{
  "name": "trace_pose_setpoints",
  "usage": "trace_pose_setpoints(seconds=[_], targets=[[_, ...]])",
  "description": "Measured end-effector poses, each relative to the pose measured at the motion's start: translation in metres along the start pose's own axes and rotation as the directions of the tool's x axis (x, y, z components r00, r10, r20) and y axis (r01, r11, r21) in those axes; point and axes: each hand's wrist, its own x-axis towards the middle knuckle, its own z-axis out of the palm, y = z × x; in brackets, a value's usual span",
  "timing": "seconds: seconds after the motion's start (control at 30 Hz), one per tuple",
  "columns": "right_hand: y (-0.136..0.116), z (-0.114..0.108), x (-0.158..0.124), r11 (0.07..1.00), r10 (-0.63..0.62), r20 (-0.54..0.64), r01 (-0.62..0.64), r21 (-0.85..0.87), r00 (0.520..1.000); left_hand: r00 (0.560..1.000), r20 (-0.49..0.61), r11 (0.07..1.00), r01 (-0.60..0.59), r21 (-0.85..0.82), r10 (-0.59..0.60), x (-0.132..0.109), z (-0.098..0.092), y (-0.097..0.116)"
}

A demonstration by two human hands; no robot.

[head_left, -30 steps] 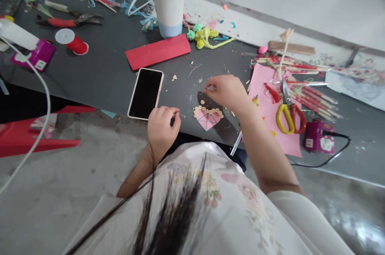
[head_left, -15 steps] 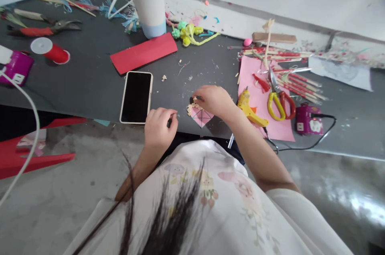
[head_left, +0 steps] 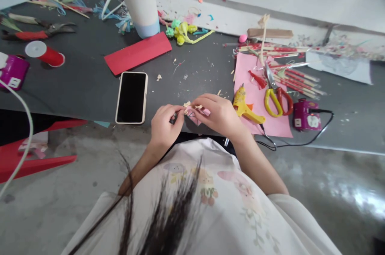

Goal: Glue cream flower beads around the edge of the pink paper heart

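A small pink paper piece (head_left: pixel 197 119) with dark lines lies near the table's front edge, small beige bits along its upper left rim. My left hand (head_left: pixel 167 123) is closed at its left side, thumb and index finger pinched at the beige bits. From the right, my right hand (head_left: pixel 215 114) reaches over the piece and covers part of it; its fingers are bent together, with beige bits showing by the fingertips. What either pinch holds is too small to make out.
Left of my hands lie a phone (head_left: pixel 131 98) and a red strip (head_left: pixel 138 53), with a bottle (head_left: pixel 138 6) behind. To the right, a yellow glue gun (head_left: pixel 245 106) and scissors (head_left: pixel 275 92) rest on pink paper (head_left: pixel 275 126).
My left hand has moved right to the pink piece. My right hand has come lower over it and now hides more of its right side. The view has shifted slightly.
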Motion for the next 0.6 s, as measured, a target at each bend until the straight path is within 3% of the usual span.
trace_pose_setpoints(seconds=[0.13, 0.3, 0.5, 0.6], targets=[[-0.005, -0.006, -0.017, 0.987, 0.036, -0.063, -0.026, 0.160, 0.997, 0.991, 0.108, 0.963, 0.102, -0.248, -0.077, 0.004, 0.006, 0.012], [-0.003, -0.012, -0.028, 0.985, 0.051, -0.147, -0.026, 0.170, 0.988, 0.945, 0.272, 0.798, 0.305, -0.520, -0.184, 0.009, 0.014, 0.023], [0.004, -0.020, -0.037, 0.976, 0.004, -0.201, 0.040, 0.213, 0.980, 0.903, 0.360, 0.689, 0.416, -0.593, -0.235, 0.015, 0.022, 0.029], [0.009, -0.024, -0.038, 0.951, 0.054, -0.204, 0.012, 0.310, 0.978, 0.898, 0.370, 0.682, 0.426, -0.594, -0.239, 0.014, 0.024, 0.035]])
